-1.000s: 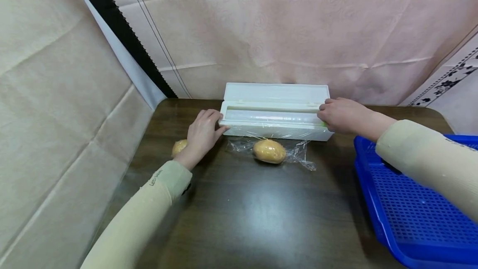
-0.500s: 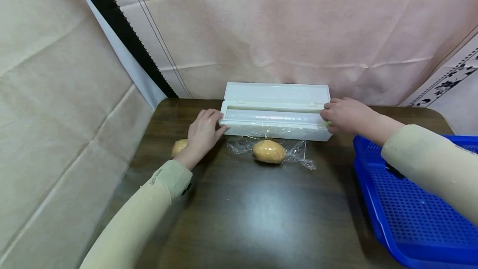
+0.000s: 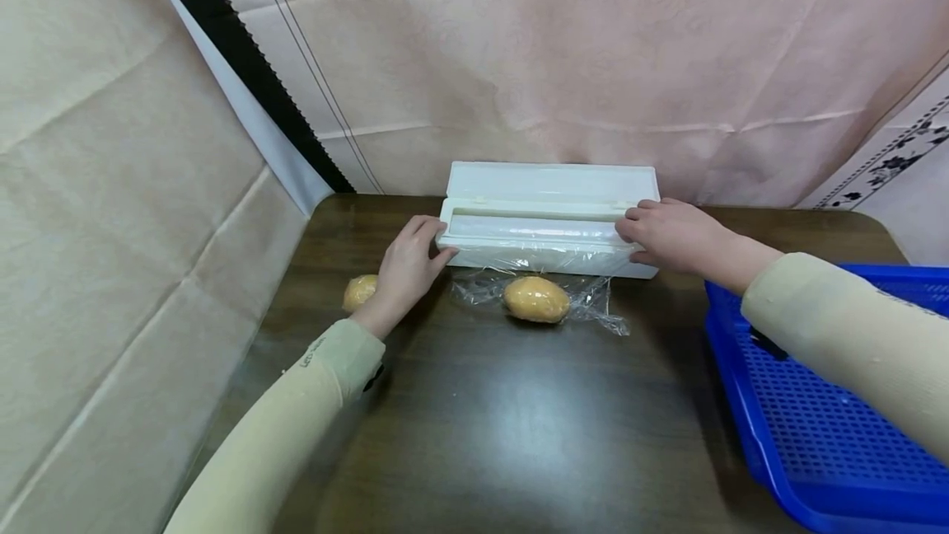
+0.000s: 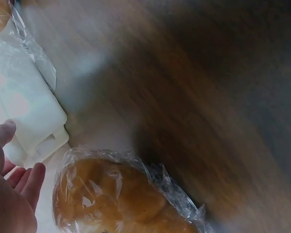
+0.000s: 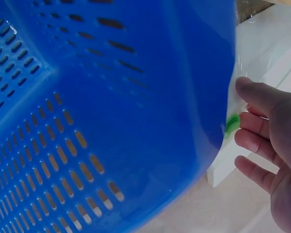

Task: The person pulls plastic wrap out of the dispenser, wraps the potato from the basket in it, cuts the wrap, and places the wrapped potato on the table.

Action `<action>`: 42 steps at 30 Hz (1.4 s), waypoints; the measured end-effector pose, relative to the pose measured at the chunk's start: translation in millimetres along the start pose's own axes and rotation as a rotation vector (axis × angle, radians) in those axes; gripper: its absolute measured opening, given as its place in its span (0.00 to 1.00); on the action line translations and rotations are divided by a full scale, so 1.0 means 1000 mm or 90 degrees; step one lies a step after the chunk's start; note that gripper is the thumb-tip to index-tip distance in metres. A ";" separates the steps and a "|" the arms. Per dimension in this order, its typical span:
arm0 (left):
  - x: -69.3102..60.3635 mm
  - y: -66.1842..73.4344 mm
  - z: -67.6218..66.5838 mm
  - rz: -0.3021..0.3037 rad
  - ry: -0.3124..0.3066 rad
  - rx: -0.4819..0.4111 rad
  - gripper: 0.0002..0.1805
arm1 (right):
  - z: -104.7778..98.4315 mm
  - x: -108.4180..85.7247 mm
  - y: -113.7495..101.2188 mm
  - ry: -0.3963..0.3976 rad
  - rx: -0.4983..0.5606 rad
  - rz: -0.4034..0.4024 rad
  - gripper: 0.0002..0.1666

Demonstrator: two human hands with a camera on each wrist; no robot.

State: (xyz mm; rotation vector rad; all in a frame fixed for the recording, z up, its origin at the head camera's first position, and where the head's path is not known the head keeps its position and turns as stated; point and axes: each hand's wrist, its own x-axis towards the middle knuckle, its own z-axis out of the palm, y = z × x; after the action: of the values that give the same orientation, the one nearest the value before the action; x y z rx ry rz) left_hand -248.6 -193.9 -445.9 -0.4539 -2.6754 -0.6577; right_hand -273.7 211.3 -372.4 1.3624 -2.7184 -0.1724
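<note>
A white cling film dispenser (image 3: pixel 544 257) stands with its lid raised and clear film drawn over its front. My left hand (image 3: pixel 409 269) grips its left end; in the left wrist view the thumb (image 4: pixel 6 130) is on one side, fingers on the other. At the right end is my right hand (image 3: pixel 670 237), with loosely bent fingers over the film. A green slider (image 5: pixel 232 125) shows close to those fingertips in the right wrist view, but not held. In front of the dispenser lies a yellow-brown potato (image 3: pixel 536 299) with clear film around it.
Another film-wrapped potato (image 3: pixel 359 292) lies left of my left forearm, and large in the left wrist view. A blue perforated basket (image 3: pixel 749 427) stands at the right under my right forearm. Cloth (image 3: pixel 563 56) hangs behind the dark wooden table (image 3: pixel 474 435).
My right hand first shifted slightly right at the dispenser's right end, then moved left over the film. My left hand stays at the left end; the potatoes look unmoved.
</note>
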 end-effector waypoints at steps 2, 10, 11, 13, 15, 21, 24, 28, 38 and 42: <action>0.000 0.001 0.000 -0.003 0.002 -0.011 0.21 | -0.001 -0.001 0.001 -0.001 0.006 0.004 0.23; 0.003 0.002 0.000 -0.024 -0.011 -0.020 0.21 | 0.000 -0.001 0.001 0.019 0.008 -0.014 0.22; 0.003 0.002 0.000 -0.028 -0.013 -0.022 0.21 | 0.001 -0.001 0.001 0.026 0.007 -0.018 0.22; 0.003 0.002 0.000 -0.036 -0.016 -0.026 0.21 | 0.001 0.000 0.000 0.036 0.008 -0.025 0.22; 0.004 0.003 0.000 -0.043 -0.019 -0.030 0.21 | 0.001 0.000 0.000 0.041 0.012 -0.026 0.22; 0.003 0.004 0.000 -0.045 -0.017 -0.033 0.21 | 0.001 -0.001 -0.001 0.046 0.016 -0.026 0.22; 0.003 0.004 0.000 -0.045 -0.017 -0.029 0.21 | 0.001 -0.002 -0.002 0.060 0.012 -0.027 0.22; 0.003 0.005 -0.002 -0.052 -0.028 0.001 0.21 | 0.001 -0.004 -0.002 0.076 0.013 -0.034 0.22; 0.010 0.008 -0.006 0.070 -0.049 0.022 0.10 | -0.002 -0.006 -0.004 0.082 0.052 -0.013 0.24; 0.011 0.008 -0.006 0.087 -0.044 0.026 0.08 | -0.004 -0.007 -0.006 0.074 0.067 -0.002 0.23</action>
State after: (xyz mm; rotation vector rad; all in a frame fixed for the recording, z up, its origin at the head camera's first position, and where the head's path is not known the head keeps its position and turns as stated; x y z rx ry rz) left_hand -253.6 -188.2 -433.7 -0.6524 -2.6866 -0.5565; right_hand -264.5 213.3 -369.6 1.3582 -2.6631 0.0485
